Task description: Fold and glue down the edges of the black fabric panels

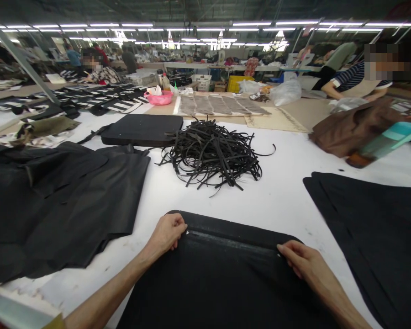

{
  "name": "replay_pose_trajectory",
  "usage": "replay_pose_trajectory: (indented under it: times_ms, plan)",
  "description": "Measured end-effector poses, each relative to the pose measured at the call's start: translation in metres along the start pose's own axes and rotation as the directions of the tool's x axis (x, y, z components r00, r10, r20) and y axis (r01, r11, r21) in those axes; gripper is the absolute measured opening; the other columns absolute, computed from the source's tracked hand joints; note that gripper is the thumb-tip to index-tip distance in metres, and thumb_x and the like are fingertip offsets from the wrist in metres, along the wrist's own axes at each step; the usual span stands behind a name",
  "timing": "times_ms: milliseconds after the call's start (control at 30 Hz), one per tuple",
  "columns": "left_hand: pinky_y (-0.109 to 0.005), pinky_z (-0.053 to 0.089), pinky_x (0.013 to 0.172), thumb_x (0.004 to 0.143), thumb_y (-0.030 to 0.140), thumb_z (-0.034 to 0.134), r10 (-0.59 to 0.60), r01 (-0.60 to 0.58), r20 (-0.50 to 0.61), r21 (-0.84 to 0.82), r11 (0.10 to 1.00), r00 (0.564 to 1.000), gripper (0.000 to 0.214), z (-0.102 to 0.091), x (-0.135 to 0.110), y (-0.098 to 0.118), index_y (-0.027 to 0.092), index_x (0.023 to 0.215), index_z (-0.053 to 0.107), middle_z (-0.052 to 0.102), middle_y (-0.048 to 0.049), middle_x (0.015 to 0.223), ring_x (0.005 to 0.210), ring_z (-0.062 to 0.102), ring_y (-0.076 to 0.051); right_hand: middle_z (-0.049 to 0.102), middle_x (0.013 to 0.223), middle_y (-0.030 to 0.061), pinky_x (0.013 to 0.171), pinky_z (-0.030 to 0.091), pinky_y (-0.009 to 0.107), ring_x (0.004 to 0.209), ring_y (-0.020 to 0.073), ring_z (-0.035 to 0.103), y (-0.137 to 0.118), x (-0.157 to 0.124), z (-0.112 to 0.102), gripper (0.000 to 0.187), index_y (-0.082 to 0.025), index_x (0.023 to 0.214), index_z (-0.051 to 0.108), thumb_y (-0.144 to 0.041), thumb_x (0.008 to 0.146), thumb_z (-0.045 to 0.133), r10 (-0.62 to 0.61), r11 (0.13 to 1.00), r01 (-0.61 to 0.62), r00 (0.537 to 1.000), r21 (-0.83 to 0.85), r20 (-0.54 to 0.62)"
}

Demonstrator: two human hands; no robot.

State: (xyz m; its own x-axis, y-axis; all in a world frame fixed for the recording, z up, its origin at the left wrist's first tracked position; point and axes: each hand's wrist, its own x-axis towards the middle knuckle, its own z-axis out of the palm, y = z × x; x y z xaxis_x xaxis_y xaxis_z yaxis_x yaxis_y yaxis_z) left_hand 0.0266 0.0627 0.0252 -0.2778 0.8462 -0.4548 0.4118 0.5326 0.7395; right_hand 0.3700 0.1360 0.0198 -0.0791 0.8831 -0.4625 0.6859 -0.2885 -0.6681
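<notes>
A black sheet of leather-like material (226, 283) lies in front of me on the white table (274, 196). My left hand (171, 229) pinches its upper edge near the left corner, fingers closed. At the right end of the same edge, my right hand (297, 257) pinches it between thumb and fingers. A shiny strip (231, 241) runs across the sheet between both hands. Beyond it shows a black panel with rounded corners (233, 225). Small white specks are visible beside the fingertips of each hand. The sheet's lower part runs out of view.
A heap of thin black strips (215, 155) sits beyond the sheet, next to a stack of black panels (142, 129). Black material (61, 205) covers the left side; more black pieces (373, 228) lie right. A teal-capped bottle (385, 144) rests near brown cloth (349, 125). Co-workers sit farther off.
</notes>
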Motion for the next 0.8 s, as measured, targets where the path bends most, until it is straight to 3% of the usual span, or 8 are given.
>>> replay_pose_trajectory:
  times_ms: [800]
  plan:
    - [-0.017,0.032,0.027,0.072,0.025,0.046,-0.011,0.015,0.061,-0.067,0.998,0.998,0.012,-0.0038,0.0033,-0.0024,0.019,0.062,0.045,0.044,0.0085,0.041,0.029,0.045,-0.010,0.041,0.044,-0.0049,0.042,0.023,0.024,0.038,0.0077,0.034,-0.0006,-0.0004,-0.0043,0.040,-0.019,0.056,0.047,-0.058,0.067,0.051,-0.015,0.997,0.011,0.998,0.083,0.056]
